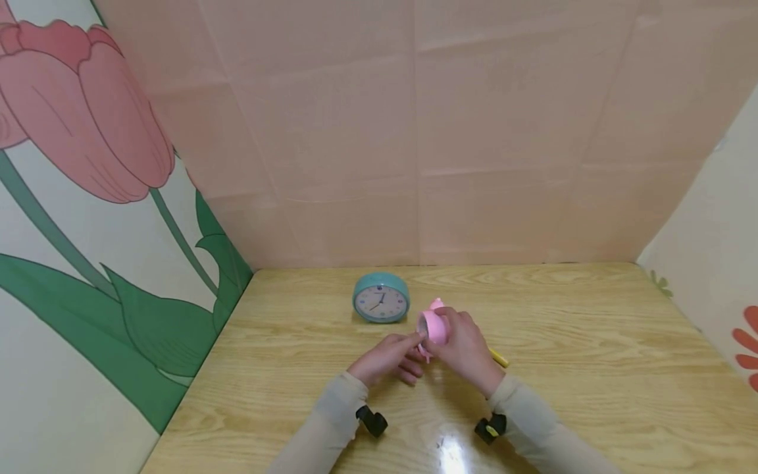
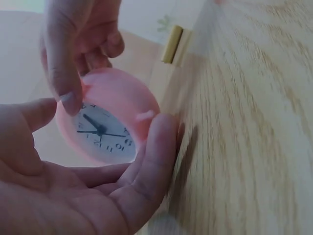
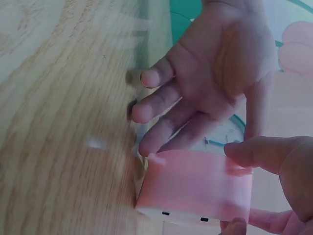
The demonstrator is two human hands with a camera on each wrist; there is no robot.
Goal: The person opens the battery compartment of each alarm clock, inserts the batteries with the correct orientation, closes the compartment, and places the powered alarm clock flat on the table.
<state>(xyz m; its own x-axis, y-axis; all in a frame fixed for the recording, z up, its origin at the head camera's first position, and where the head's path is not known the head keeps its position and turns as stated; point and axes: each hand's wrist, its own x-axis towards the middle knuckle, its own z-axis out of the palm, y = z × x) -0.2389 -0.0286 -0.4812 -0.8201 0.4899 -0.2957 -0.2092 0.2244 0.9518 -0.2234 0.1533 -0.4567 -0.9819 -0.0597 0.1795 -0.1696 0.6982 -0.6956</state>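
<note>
A small pink alarm clock (image 1: 437, 327) is held above the table, tilted, its dial facing my left hand. My right hand (image 1: 468, 345) grips its round case between thumb and fingers. My left hand (image 1: 387, 359) holds the dial side at the rim, thumb on one side and fingertips by a small foot. In the left wrist view the white dial of the pink clock (image 2: 100, 132) shows dark hands and numerals. The right wrist view shows the pink case (image 3: 195, 186) and its pale back edge with two dark slots; the left hand's outer fingers stay loosely spread.
A teal alarm clock (image 1: 381, 297) stands upright behind the hands, slightly left. A short yellow stick-like thing (image 1: 499, 357) lies on the wooden table (image 1: 592, 368) beside the right hand. A pinkish backdrop (image 1: 414, 131) rises at the table's far edge, with a tulip-patterned panel (image 1: 89, 250) at left.
</note>
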